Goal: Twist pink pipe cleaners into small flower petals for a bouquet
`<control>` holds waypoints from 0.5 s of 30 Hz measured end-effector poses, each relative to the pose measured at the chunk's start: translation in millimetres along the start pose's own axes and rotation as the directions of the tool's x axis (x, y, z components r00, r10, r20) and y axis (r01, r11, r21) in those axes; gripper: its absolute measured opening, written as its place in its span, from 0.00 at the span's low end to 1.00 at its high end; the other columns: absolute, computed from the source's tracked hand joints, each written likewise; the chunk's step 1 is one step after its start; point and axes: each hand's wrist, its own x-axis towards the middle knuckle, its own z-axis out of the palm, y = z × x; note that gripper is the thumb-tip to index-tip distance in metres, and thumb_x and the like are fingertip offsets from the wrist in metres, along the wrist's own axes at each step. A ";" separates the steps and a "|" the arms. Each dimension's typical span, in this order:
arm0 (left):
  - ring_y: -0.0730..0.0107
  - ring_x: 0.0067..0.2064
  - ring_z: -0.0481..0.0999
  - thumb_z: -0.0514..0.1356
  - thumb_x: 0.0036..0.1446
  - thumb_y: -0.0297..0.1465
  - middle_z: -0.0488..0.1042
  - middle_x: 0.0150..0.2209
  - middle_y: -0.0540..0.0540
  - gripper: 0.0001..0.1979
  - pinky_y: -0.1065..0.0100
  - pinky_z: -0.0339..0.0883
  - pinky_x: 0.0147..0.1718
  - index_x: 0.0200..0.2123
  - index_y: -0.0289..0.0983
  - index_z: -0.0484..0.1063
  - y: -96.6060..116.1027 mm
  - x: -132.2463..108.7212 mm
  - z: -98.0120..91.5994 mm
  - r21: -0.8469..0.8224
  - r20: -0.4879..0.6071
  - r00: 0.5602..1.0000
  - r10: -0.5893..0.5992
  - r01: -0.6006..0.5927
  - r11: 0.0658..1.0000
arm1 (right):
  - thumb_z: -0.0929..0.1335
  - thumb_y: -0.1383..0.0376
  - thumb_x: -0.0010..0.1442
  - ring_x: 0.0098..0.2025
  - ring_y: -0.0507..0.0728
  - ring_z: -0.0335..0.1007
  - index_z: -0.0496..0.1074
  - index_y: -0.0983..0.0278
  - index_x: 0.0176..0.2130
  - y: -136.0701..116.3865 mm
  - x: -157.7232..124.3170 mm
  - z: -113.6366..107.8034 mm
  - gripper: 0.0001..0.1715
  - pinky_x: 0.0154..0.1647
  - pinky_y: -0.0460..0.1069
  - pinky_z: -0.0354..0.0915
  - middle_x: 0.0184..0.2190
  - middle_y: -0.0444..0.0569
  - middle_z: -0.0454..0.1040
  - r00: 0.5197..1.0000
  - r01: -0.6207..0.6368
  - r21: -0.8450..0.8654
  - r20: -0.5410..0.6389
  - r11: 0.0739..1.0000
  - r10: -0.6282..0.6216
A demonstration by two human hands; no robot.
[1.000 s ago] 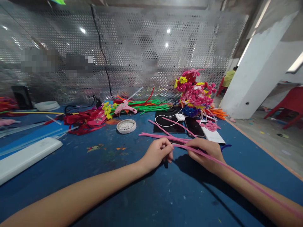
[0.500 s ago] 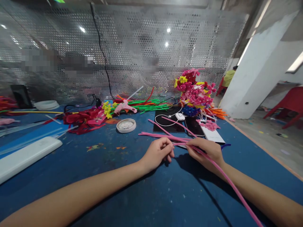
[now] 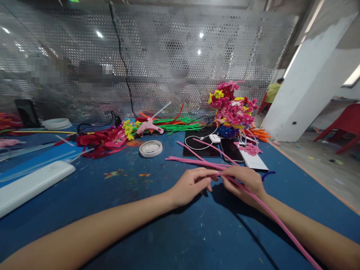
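My right hand (image 3: 244, 180) pinches a long pink pipe cleaner (image 3: 277, 221) that trails back along my right forearm toward the lower right corner. My left hand (image 3: 192, 183) reaches in with its fingers closing on the same pipe cleaner where it meets the right fingertips. Both hands rest low over the blue table (image 3: 135, 210). Just beyond the fingers lies a loose bundle of pink pipe cleaners (image 3: 191, 162) on the table.
Behind the hands lie two dark phones (image 3: 201, 147), a white earphone case (image 3: 214, 138), a white card with pink flowers (image 3: 253, 155), a small round lid of beads (image 3: 150, 148), a pink glue gun (image 3: 149, 127), green pipe cleaners (image 3: 177, 126) and a flower bouquet (image 3: 232, 110). A white bar (image 3: 30, 183) lies left.
My left hand has opened from a loose fist and stretched right to meet the right fingertips on the pipe cleaner. The pipe cleaner's tail has swung lower along my right forearm.
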 end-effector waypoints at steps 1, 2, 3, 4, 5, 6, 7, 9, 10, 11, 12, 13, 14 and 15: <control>0.75 0.30 0.72 0.50 0.58 0.29 0.72 0.42 0.43 0.17 0.73 0.66 0.27 0.49 0.36 0.69 1.3 -1.3 -0.2 0.042 0.022 1.000 0.020 -0.021 0.999 | 0.66 0.74 0.52 0.24 0.51 0.73 0.72 0.62 0.33 0.0 -0.4 0.2 0.10 0.27 0.44 0.68 0.24 0.46 0.77 1.000 0.000 0.002 -0.004 1.000 0.000; 0.73 0.32 0.73 0.49 0.59 0.29 0.72 0.43 0.42 0.17 0.71 0.67 0.30 0.50 0.36 0.69 2.5 -2.8 -0.4 0.098 0.040 0.998 0.052 -0.056 0.994 | 0.66 0.74 0.52 0.24 0.51 0.73 0.72 0.62 0.33 -0.2 -0.9 0.2 0.09 0.27 0.44 0.68 0.24 0.45 0.77 1.000 0.001 0.004 -0.007 1.000 -0.001; 0.71 0.34 0.73 0.49 0.59 0.29 0.72 0.43 0.42 0.18 0.69 0.68 0.34 0.51 0.36 0.68 3.6 -4.7 -0.6 0.167 0.061 0.994 0.096 -0.105 0.980 | 0.66 0.74 0.52 0.24 0.51 0.73 0.72 0.62 0.32 -0.6 -1.5 0.1 0.09 0.27 0.44 0.67 0.24 0.45 0.77 1.000 0.002 0.006 -0.012 1.000 -0.001; 0.68 0.38 0.73 0.50 0.59 0.29 0.72 0.43 0.41 0.19 0.66 0.67 0.38 0.53 0.36 0.66 4.3 -6.6 -0.7 0.246 0.094 0.984 0.149 -0.168 0.955 | 0.66 0.74 0.51 0.24 0.51 0.72 0.72 0.62 0.32 -1.3 -2.2 -0.1 0.09 0.27 0.44 0.67 0.23 0.45 0.76 1.000 0.002 0.008 -0.016 1.000 -0.002; 0.65 0.42 0.72 0.50 0.59 0.29 0.72 0.45 0.40 0.20 0.64 0.66 0.43 0.55 0.36 0.64 4.7 -8.6 -0.7 0.322 0.140 0.969 0.202 -0.237 0.917 | 0.67 0.75 0.51 0.24 0.51 0.72 0.72 0.62 0.31 -2.3 -2.9 -0.5 0.09 0.26 0.44 0.67 0.22 0.45 0.76 1.000 0.002 0.010 -0.020 1.000 -0.001; 0.63 0.46 0.71 0.50 0.59 0.28 0.72 0.47 0.39 0.21 0.63 0.64 0.46 0.56 0.36 0.62 4.6 -10.3 -0.5 0.384 0.192 0.950 0.247 -0.304 0.872 | 0.67 0.75 0.51 0.23 0.51 0.72 0.72 0.62 0.30 -3.5 -3.5 -0.8 0.08 0.26 0.44 0.66 0.22 0.44 0.75 1.000 -0.001 0.011 -0.025 1.000 0.001; 0.61 0.48 0.70 0.49 0.59 0.28 0.71 0.48 0.38 0.22 0.62 0.63 0.48 0.58 0.36 0.60 4.2 -11.6 -0.2 0.427 0.235 0.931 0.280 -0.358 0.830 | 0.67 0.75 0.51 0.22 0.51 0.71 0.71 0.62 0.29 -4.9 -4.0 -1.2 0.08 0.25 0.44 0.65 0.21 0.44 0.75 1.000 -0.007 0.014 -0.029 1.000 0.007; 0.62 0.49 0.70 0.48 0.60 0.28 0.71 0.48 0.38 0.22 0.63 0.63 0.49 0.58 0.35 0.59 2.6 -12.8 0.6 0.466 0.260 0.912 0.317 -0.406 0.786 | 0.67 0.75 0.51 0.21 0.51 0.69 0.71 0.63 0.28 -8.1 -4.4 -1.7 0.07 0.23 0.44 0.64 0.20 0.45 0.74 0.999 -0.029 0.030 -0.030 0.999 0.029; 0.63 0.47 0.71 0.48 0.61 0.28 0.73 0.46 0.39 0.20 0.64 0.64 0.47 0.56 0.35 0.62 2.0 -12.6 1.0 0.471 0.231 0.920 0.318 -0.391 0.790 | 0.67 0.74 0.52 0.21 0.50 0.69 0.71 0.64 0.28 -9.7 -4.2 -1.8 0.06 0.23 0.44 0.64 0.20 0.45 0.74 0.999 -0.039 0.040 -0.026 0.998 0.040; 0.65 0.43 0.73 0.49 0.61 0.30 0.75 0.42 0.40 0.18 0.66 0.65 0.45 0.54 0.35 0.65 1.7 -12.1 1.3 0.465 0.179 0.936 0.304 -0.353 0.812 | 0.67 0.73 0.53 0.21 0.50 0.69 0.71 0.64 0.28 -11.4 -3.8 -1.7 0.05 0.23 0.44 0.64 0.20 0.45 0.74 0.998 -0.058 0.065 -0.012 0.996 0.059; 0.67 0.39 0.74 0.50 0.61 0.31 0.76 0.37 0.42 0.16 0.68 0.67 0.41 0.50 0.35 0.69 1.7 -11.3 1.4 0.441 0.113 0.954 0.277 -0.298 0.847 | 0.67 0.71 0.54 0.21 0.50 0.69 0.71 0.64 0.28 -13.2 -3.3 -1.4 0.04 0.22 0.43 0.64 0.20 0.46 0.74 0.996 -0.093 0.113 0.017 0.989 0.091; 0.69 0.34 0.74 0.53 0.60 0.33 0.76 0.33 0.44 0.14 0.70 0.67 0.37 0.45 0.34 0.72 2.2 -10.5 1.5 0.400 0.045 0.970 0.240 -0.237 0.885 | 0.67 0.69 0.55 0.21 0.50 0.69 0.72 0.64 0.28 -15.1 -2.7 -1.0 0.04 0.22 0.43 0.64 0.21 0.45 0.74 0.989 -0.146 0.183 0.056 0.972 0.138; 0.71 0.30 0.74 0.56 0.58 0.34 0.76 0.29 0.46 0.12 0.72 0.67 0.33 0.39 0.34 0.75 3.0 -9.7 1.6 0.345 -0.012 0.980 0.199 -0.183 0.921 | 0.68 0.67 0.55 0.21 0.50 0.69 0.72 0.64 0.28 -17.1 -2.3 -0.4 0.05 0.22 0.43 0.64 0.20 0.45 0.74 0.974 -0.219 0.263 0.106 0.940 0.198; 0.73 0.27 0.72 0.58 0.56 0.35 0.75 0.26 0.47 0.11 0.74 0.66 0.29 0.35 0.34 0.76 3.9 -9.1 1.6 0.282 -0.052 0.986 0.161 -0.140 0.949 | 0.68 0.65 0.55 0.20 0.50 0.68 0.73 0.64 0.27 -19.2 -2.0 0.2 0.06 0.21 0.44 0.64 0.20 0.45 0.74 0.951 -0.306 0.342 0.157 0.889 0.267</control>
